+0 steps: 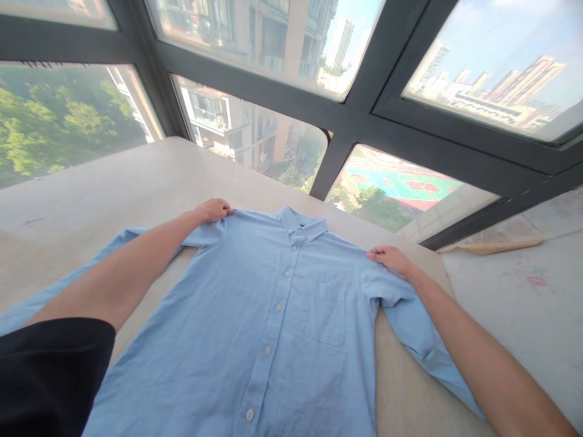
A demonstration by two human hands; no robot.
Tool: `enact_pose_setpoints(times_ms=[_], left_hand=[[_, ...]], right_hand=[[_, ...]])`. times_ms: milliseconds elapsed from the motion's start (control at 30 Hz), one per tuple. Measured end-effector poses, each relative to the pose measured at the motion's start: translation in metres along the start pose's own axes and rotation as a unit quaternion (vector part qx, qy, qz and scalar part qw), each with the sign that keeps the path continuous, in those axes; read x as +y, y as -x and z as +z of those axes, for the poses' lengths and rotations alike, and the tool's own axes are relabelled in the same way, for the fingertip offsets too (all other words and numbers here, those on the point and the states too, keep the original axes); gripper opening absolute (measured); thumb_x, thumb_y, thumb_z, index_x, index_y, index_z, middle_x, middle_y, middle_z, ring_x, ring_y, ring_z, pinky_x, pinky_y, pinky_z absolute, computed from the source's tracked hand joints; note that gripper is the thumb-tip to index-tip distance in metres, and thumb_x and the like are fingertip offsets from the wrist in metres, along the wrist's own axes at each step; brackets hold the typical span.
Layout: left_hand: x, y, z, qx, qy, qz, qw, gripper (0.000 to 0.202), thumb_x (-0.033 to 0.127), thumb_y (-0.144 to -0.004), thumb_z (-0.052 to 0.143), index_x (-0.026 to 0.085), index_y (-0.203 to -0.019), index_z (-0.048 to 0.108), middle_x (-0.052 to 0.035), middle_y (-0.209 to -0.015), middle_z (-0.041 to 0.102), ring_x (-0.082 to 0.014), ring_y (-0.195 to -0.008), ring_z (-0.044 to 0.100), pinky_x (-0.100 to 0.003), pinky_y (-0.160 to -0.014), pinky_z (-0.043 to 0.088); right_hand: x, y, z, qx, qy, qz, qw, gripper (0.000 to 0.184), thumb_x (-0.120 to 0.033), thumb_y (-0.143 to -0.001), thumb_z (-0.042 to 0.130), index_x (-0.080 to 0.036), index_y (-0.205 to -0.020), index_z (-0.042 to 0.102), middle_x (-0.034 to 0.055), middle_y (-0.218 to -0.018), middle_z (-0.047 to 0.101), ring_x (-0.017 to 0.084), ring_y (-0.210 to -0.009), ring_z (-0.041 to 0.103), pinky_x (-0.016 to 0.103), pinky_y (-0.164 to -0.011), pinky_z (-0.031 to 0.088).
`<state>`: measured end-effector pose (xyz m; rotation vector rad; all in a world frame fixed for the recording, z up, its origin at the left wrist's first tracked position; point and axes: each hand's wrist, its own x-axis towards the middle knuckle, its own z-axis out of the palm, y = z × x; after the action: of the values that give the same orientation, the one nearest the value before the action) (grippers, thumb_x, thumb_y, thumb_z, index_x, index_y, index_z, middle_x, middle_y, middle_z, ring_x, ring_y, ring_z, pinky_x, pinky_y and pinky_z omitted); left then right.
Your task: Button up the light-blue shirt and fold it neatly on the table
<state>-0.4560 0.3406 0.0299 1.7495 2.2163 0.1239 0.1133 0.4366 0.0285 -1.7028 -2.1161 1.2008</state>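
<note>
A light blue button-up shirt [237,303] lies front side up and spread out, its collar [303,223] pointing toward the windows. The front is buttoned, and a chest pocket [324,309] shows on the right half. My left hand [214,210] pinches the shirt at the shoulder seam on the left. At the opposite shoulder, my right hand [390,260] grips the fabric with its fingertips. Both sleeves run down and outward, partly under my forearms. The lower hem lies outside the view.
The shirt rests on a pale stone-like sill [150,164]. Dark window frames [255,85] stand close behind the collar and slant over the sill. At the right is a wall with faded floral paper [523,291], its edge peeling near the frame.
</note>
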Motion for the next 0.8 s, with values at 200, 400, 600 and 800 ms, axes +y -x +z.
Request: enact_pose_setpoints(times_ms=[200,400,600,800], left_hand=[[0.011,0.001,0.007,0.034,-0.045,-0.076,0.995,0.035,0.042,-0.086,0.045,0.023,-0.094,0.073,-0.0101,-0.109,0.073,-0.0259,-0.099,0.065,-0.027,-0.074,0.044],[0.023,-0.004,0.013,0.091,-0.075,-0.094,0.989,0.039,0.036,-0.093,0.039,0.02,-0.108,0.072,-0.0166,-0.114,0.07,-0.0311,-0.105,0.065,-0.036,-0.082,0.045],[0.02,-0.014,0.024,0.133,-0.074,-0.068,0.986,0.048,0.043,-0.097,0.028,0.019,-0.116,0.064,-0.0186,-0.114,0.069,-0.0328,-0.103,0.064,-0.039,-0.081,0.044],[0.007,-0.033,0.024,0.13,-0.101,-0.059,0.985,0.063,0.06,-0.095,0.02,0.017,-0.112,0.064,-0.0168,-0.11,0.069,-0.0329,-0.104,0.062,-0.038,-0.084,0.042]], right_hand=[[-0.003,-0.004,0.01,0.081,0.172,-0.002,0.982,0.024,-0.037,-0.076,0.057,-0.018,-0.074,0.072,0.0016,-0.068,0.07,0.018,-0.068,0.063,0.026,-0.062,0.043],[-0.013,-0.013,0.024,0.141,0.233,0.009,0.962,0.021,-0.029,-0.084,0.053,-0.021,-0.082,0.072,0.0086,-0.085,0.073,0.023,-0.081,0.063,0.029,-0.067,0.039],[-0.011,-0.005,0.042,0.194,0.342,0.02,0.919,0.031,-0.033,-0.098,0.04,-0.02,-0.107,0.066,0.0146,-0.104,0.071,0.025,-0.084,0.065,0.03,-0.063,0.035],[-0.002,-0.011,0.042,0.222,0.4,0.003,0.889,0.033,-0.035,-0.103,0.032,-0.019,-0.115,0.059,0.0142,-0.108,0.07,0.024,-0.083,0.064,0.029,-0.059,0.027]])
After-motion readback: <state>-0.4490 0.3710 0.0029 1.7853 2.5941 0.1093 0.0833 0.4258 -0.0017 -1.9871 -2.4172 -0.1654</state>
